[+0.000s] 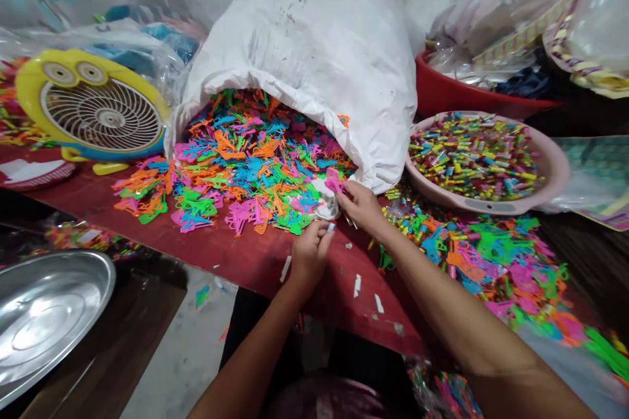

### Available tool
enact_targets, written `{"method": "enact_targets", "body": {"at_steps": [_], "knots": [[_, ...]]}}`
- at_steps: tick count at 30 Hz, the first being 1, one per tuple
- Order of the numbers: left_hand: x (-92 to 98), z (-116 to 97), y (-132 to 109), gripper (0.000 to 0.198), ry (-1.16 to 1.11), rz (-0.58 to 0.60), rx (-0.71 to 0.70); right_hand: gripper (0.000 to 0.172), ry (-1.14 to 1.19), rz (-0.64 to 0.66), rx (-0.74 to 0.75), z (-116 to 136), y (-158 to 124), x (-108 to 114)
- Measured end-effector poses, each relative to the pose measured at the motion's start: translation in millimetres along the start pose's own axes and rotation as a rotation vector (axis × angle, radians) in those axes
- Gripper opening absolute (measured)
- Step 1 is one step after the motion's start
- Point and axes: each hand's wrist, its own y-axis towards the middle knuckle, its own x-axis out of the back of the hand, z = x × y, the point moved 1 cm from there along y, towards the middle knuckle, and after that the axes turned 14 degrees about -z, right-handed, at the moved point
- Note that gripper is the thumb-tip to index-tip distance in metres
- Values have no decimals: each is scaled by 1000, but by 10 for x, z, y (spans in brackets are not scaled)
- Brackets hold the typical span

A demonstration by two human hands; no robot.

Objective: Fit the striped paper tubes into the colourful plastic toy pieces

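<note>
My right hand (362,208) pinches a pink plastic piece (335,180) beside a small white container (326,200) at the edge of the heap. My left hand (310,250) is closed just in front of that container, with a small pale piece (331,228) at its fingertips. Beyond both hands, a heap of orange, green, blue and pink plastic pieces (246,170) spills from the mouth of a large white sack (334,46) onto the red table (216,255). White paper scraps (357,285) lie on the table near my hands.
A pink basin (557,173) of small colourful tubes stands at the right, before a red tub (442,91). More plastic pieces (496,262) lie beside my right forearm. At the left are a yellow fan (111,116), a red basket (44,177) and a metal basin (44,314).
</note>
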Motion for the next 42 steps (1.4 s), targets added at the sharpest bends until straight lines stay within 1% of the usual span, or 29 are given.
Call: {"method": "enact_targets", "body": {"at_steps": [2, 3, 5, 6, 8, 9, 11, 13, 15, 16, 18, 20, 21, 22, 23, 24, 26, 28, 29, 30, 31, 33, 36, 42], "knots": [[56, -15, -49, 31, -274, -63, 220, 24, 306, 71, -203, 40, -264, 71], [73, -34, -73, 35, -359, -84, 310, 27, 435, 110, -306, 69, -404, 94], [80, -92, -117, 35, -458, -90, 426, 45, 613, 139, -462, 146, -672, 122], [71, -127, -137, 33, -498, -66, 457, 55, 653, 130, -502, 190, -789, 134], [43, -188, -171, 30, -574, 15, 503, 68, 638, 108, -506, 275, -968, 172], [33, -208, -185, 29, -598, 58, 527, 69, 591, 107, -477, 309, -1025, 206], [33, -218, -200, 27, -611, 144, 570, 59, 443, 119, -356, 350, -1077, 313], [60, -199, -198, 26, -597, 225, 578, 49, 249, 98, -162, 353, -1058, 463], [95, -178, -189, 25, -580, 311, 557, 47, 57, 78, 68, 329, -1007, 606], [107, -174, -189, 25, -568, 348, 546, 48, -21, 90, 181, 308, -983, 657], [110, -181, -202, 26, -539, 410, 524, 50, -119, 155, 368, 248, -964, 705], [87, -201, -229, 28, -512, 442, 496, 48, -151, 203, 472, 171, -990, 700], [70, -209, -244, 28, -498, 438, 476, 46, -149, 209, 484, 132, -1018, 688], [52, -213, -257, 28, -480, 420, 452, 42, -130, 203, 468, 99, -1051, 677], [34, -211, -267, 26, -454, 386, 420, 38, -93, 178, 414, 75, -1088, 668], [19, -205, -272, 25, -417, 343, 375, 32, -36, 142, 320, 63, -1126, 662], [-7, -182, -274, 25, -309, 264, 243, 23, 121, 65, 31, 81, -1204, 646], [-34, -155, -275, 26, -193, 218, 101, 25, 297, 1, -276, 148, -1285, 608], [-50, -142, -278, 26, -155, 210, 48, 25, 373, -12, -390, 193, -1323, 577], [-68, -131, -284, 25, -134, 217, 10, 25, 429, -24, -465, 238, -1359, 542], [-86, -123, -292, 24, -129, 232, -17, 24, 461, -42, -509, 277, -1390, 506], [-119, -116, -311, 20, -144, 275, -60, 23, 470, -85, -535, 326, -1435, 444], [-146, -116, -338, 21, -150, 315, -120, 25, 442, -132, -516, 336, -1455, 402], [-150, -109, -374, 24, -111, 357, -141, 26, 392, -124, -456, 312, -1431, 396]]}}
